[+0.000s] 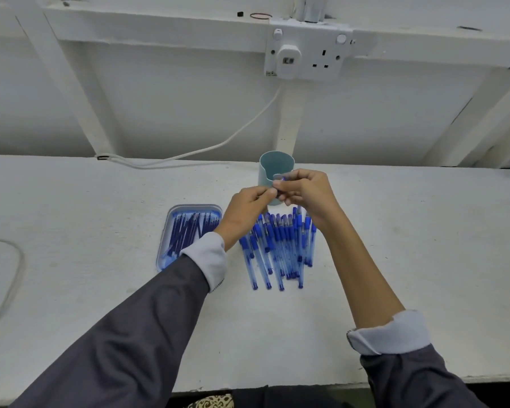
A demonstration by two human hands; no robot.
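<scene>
Alignment matters most: left hand and right hand both pinch one blue pen between them. Pushing straight, without bending, seems wise; the cup stands just behind them.

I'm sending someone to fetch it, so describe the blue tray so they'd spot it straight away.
On the white workbench, find the pile of blue pens in front of the teal cup. The tray lies flat left of that pile. It alone is a shallow rounded rectangle, holding thin dark blue sticks rather than whole pens.

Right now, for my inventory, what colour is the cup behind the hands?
The cup is pale teal; head view.
</scene>
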